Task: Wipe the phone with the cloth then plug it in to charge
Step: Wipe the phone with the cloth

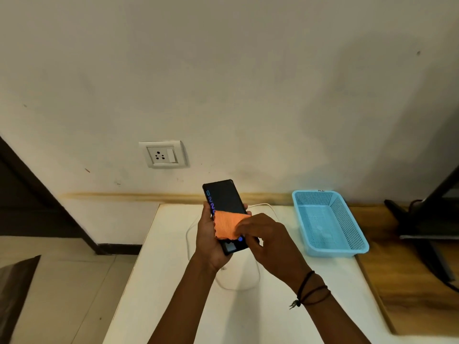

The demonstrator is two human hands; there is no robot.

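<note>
A black phone [224, 197] with a lit screen is held up above the white table [154, 281], tilted away from me. My left hand [207, 238] grips it from the left and below. My right hand [267, 240] presses a small orange cloth [227, 225] flat on the lower half of the screen. A white charging cable [238, 286] loops on the table under my hands; its ends are hidden. A white wall socket [162, 154] with a switch sits on the wall to the upper left.
A light blue plastic basket [325, 222] stands on the table to the right. Beyond it is a wooden surface [409, 281] with a dark stand [427, 219]. The table's left edge drops to a tiled floor [69, 281].
</note>
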